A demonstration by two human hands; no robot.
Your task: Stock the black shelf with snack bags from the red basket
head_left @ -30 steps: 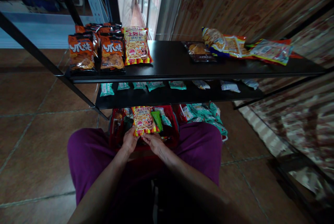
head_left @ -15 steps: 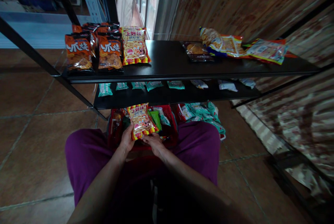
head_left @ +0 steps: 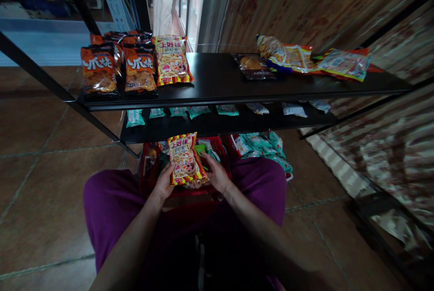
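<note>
I hold a yellow snack bag with red stripes (head_left: 185, 159) upright over a red basket (head_left: 149, 178) that rests between my knees. My left hand (head_left: 165, 181) grips the bag's lower left edge, fingers curled on it. My right hand (head_left: 216, 174) is closed on its right side. The basket holds several more packets, green and dark ones. A matching yellow bag (head_left: 172, 59) lies on the top shelf (head_left: 220, 83) of a black rack, next to two orange bags (head_left: 98, 70).
More snack packets (head_left: 305, 59) lie at the right of the top shelf. Small teal packets (head_left: 198, 111) line the lower shelf. A heap of teal packets (head_left: 264, 146) sits by my right knee. Brown tiled floor (head_left: 40, 169) spreads to the left.
The yellow bag has risen a little out of the basket. My right hand moved from under the bag's bottom edge up to its right side.
</note>
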